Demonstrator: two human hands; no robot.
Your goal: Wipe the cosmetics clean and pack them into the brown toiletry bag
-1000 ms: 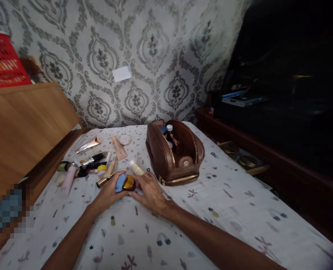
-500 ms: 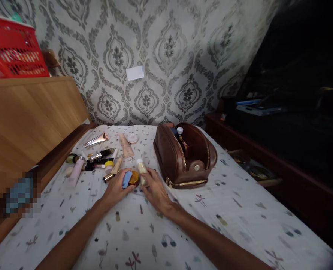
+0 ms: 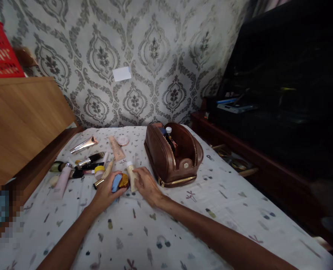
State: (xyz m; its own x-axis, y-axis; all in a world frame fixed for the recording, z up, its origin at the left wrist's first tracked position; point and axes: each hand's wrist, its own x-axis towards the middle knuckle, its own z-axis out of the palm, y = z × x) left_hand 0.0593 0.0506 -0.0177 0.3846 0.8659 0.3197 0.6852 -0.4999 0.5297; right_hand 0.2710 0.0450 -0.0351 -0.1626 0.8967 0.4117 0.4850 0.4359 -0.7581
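Observation:
My left hand (image 3: 108, 191) is closed around a soft-looking blue object (image 3: 116, 183) and an amber jar (image 3: 124, 181), side by side low over the bed sheet. My right hand (image 3: 148, 187) grips a pale cream tube (image 3: 132, 178) with a white cap pointing toward the wall. Jar and tube are close together. To the right, a brown leather toiletry bag (image 3: 157, 157) stands unzipped, with a white-capped bottle (image 3: 169, 130) and other items inside. Just beyond my left hand lie a yellow-lidded jar (image 3: 99, 172) and a slim beige tube (image 3: 109, 168).
Farther left lie a pink tube (image 3: 61, 182), makeup brush (image 3: 94, 158), shiny metallic tube (image 3: 84, 144), peach tube (image 3: 117, 148) and round compact (image 3: 123, 141). A wooden panel (image 3: 23, 120) borders the left; a dark red ledge (image 3: 200, 123) runs along the right. Patterned wallpaper stands behind.
The view has turned slightly right, so everything sits farther left. Both hands keep their hold, and more of the cream tube's lower end shows beside my right fingers.

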